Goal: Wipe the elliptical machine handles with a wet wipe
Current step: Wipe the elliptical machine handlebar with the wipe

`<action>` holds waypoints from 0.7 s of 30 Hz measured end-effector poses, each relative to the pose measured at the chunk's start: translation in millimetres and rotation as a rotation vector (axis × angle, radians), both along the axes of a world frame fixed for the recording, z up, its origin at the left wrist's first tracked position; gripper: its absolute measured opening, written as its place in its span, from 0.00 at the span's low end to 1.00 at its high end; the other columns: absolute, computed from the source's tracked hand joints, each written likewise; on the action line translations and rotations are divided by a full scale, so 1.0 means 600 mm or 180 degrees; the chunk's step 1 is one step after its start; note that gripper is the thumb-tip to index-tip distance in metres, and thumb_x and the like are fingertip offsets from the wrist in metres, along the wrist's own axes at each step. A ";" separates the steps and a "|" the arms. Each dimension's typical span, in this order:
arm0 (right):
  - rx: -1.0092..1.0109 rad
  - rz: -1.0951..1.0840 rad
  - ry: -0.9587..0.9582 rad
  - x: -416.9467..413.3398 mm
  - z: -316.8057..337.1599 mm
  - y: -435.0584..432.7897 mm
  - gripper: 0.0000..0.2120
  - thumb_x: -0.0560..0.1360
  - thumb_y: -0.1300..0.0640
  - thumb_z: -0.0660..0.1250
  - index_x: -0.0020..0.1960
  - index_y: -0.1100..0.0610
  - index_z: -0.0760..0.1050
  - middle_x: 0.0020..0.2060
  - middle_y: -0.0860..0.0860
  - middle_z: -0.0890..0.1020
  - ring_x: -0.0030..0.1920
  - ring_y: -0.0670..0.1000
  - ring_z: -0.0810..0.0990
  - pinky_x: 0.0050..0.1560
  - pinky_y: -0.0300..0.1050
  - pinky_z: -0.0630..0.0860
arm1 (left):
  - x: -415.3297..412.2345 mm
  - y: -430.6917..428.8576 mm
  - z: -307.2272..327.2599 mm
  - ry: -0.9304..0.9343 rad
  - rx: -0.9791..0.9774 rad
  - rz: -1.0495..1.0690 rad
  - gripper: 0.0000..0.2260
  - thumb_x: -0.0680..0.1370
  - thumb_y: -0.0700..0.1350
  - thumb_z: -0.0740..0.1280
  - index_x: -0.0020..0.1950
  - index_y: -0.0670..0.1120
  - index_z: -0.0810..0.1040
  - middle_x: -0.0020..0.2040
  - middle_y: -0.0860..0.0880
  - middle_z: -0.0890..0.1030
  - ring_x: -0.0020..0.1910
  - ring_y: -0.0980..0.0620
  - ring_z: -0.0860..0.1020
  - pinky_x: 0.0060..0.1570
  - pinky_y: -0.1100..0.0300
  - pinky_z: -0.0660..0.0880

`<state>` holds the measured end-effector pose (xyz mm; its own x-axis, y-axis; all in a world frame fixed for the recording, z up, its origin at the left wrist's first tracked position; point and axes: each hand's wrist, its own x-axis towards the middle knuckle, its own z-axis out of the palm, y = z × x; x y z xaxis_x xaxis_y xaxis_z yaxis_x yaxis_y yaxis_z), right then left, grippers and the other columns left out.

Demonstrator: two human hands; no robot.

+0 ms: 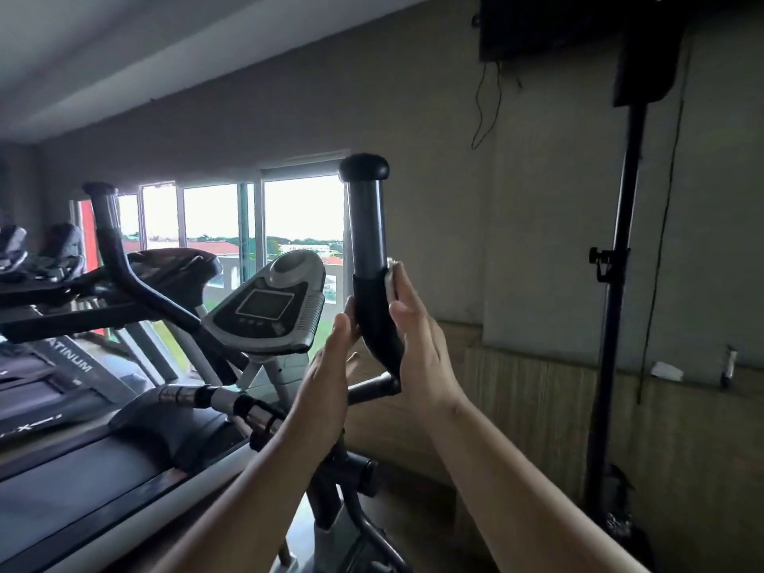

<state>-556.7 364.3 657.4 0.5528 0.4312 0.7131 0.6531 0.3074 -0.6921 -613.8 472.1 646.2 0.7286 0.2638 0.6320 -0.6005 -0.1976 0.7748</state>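
The elliptical's right handle (366, 225) stands upright in the middle, a grey tube with a black cap on top and a black grip lower down. My right hand (417, 345) presses a pale wet wipe (390, 275) against the handle's right side, where grey tube meets black grip. My left hand (326, 370) rests against the left side of the black grip, fingers straight, holding nothing. The left handle (108, 229) rises at the far left, apart from both hands.
The elliptical's console (268, 308) sits left of the handle. Treadmills (62, 366) stand at the left before the windows. A black stand pole (620, 262) with a speaker rises at the right near the wall. A dark screen (550, 22) hangs above.
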 end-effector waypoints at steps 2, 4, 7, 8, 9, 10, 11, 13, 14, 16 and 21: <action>-0.0164 -0.0412 -0.0289 0.005 -0.043 0.008 0.30 0.82 0.46 0.53 0.84 0.42 0.54 0.81 0.44 0.66 0.81 0.45 0.64 0.77 0.49 0.69 | 0.001 -0.001 -0.006 0.0015 0.0111 0.0068 0.23 0.83 0.64 0.49 0.76 0.62 0.68 0.71 0.69 0.74 0.74 0.67 0.68 0.74 0.56 0.65; -0.0369 -0.0667 -0.0389 0.012 -0.076 0.006 0.32 0.81 0.44 0.52 0.84 0.44 0.52 0.82 0.43 0.63 0.83 0.46 0.59 0.80 0.55 0.65 | 0.004 0.001 -0.011 0.0067 0.0116 0.0128 0.26 0.81 0.66 0.51 0.78 0.62 0.67 0.75 0.68 0.69 0.77 0.67 0.64 0.80 0.49 0.59; -0.0198 -0.0211 0.0077 0.019 -0.032 0.005 0.29 0.82 0.41 0.54 0.82 0.43 0.61 0.78 0.46 0.72 0.78 0.47 0.70 0.75 0.50 0.72 | 0.006 -0.002 -0.009 0.0003 0.0075 0.0171 0.23 0.80 0.65 0.52 0.74 0.64 0.69 0.74 0.69 0.71 0.76 0.65 0.65 0.81 0.47 0.59; -0.0105 -0.0053 0.0237 0.023 -0.013 0.006 0.29 0.81 0.39 0.55 0.81 0.42 0.62 0.77 0.47 0.73 0.77 0.48 0.71 0.77 0.55 0.70 | 0.008 -0.002 -0.008 -0.0022 0.0016 0.0163 0.20 0.81 0.63 0.52 0.71 0.66 0.71 0.71 0.70 0.73 0.76 0.66 0.67 0.80 0.48 0.60; -0.0079 -0.0006 0.0270 0.021 -0.002 0.003 0.29 0.81 0.40 0.55 0.82 0.43 0.62 0.77 0.47 0.74 0.77 0.48 0.72 0.77 0.57 0.69 | 0.007 -0.001 -0.008 -0.0024 -0.0005 0.0164 0.18 0.81 0.62 0.52 0.68 0.68 0.72 0.70 0.71 0.74 0.75 0.66 0.68 0.80 0.48 0.60; -0.0156 -0.0053 0.0149 0.025 -0.004 0.000 0.28 0.83 0.42 0.53 0.82 0.44 0.61 0.76 0.48 0.74 0.77 0.48 0.72 0.76 0.57 0.71 | 0.005 0.000 -0.007 -0.0026 0.0030 0.0159 0.18 0.81 0.63 0.52 0.67 0.70 0.72 0.70 0.71 0.73 0.75 0.66 0.67 0.80 0.48 0.60; -0.0313 -0.0108 0.0044 0.027 -0.013 -0.004 0.28 0.84 0.45 0.52 0.83 0.46 0.60 0.76 0.48 0.74 0.76 0.48 0.72 0.73 0.53 0.74 | 0.004 0.002 -0.007 -0.0013 0.0135 0.0177 0.18 0.81 0.64 0.51 0.68 0.72 0.71 0.72 0.71 0.71 0.76 0.65 0.65 0.80 0.47 0.59; -0.0525 -0.0128 0.0017 0.032 -0.024 -0.010 0.29 0.83 0.44 0.50 0.83 0.50 0.61 0.76 0.49 0.75 0.76 0.48 0.72 0.73 0.54 0.74 | 0.001 0.007 -0.008 0.0004 0.0440 0.0255 0.19 0.81 0.67 0.50 0.71 0.74 0.67 0.74 0.72 0.68 0.77 0.67 0.63 0.81 0.49 0.58; -0.0523 -0.0125 0.0041 0.033 -0.016 -0.015 0.31 0.82 0.41 0.50 0.82 0.52 0.63 0.74 0.51 0.76 0.76 0.50 0.73 0.76 0.60 0.71 | 0.000 0.008 -0.008 -0.0011 0.0615 0.0360 0.19 0.81 0.66 0.50 0.72 0.74 0.65 0.72 0.74 0.69 0.77 0.68 0.63 0.80 0.54 0.60; -0.0450 -0.0061 -0.0026 0.039 0.012 -0.021 0.35 0.81 0.36 0.48 0.78 0.57 0.68 0.70 0.56 0.79 0.73 0.54 0.76 0.77 0.62 0.68 | 0.001 0.008 -0.008 -0.0106 0.0908 0.0627 0.17 0.85 0.58 0.54 0.75 0.70 0.65 0.68 0.73 0.74 0.71 0.71 0.69 0.69 0.70 0.66; -0.0841 0.0470 -0.0207 0.095 0.031 -0.032 0.43 0.82 0.32 0.45 0.70 0.70 0.73 0.62 0.68 0.80 0.65 0.58 0.80 0.74 0.60 0.71 | 0.013 -0.004 -0.019 -0.0052 0.1199 0.1428 0.26 0.84 0.54 0.62 0.80 0.65 0.58 0.75 0.65 0.70 0.71 0.72 0.67 0.67 0.65 0.67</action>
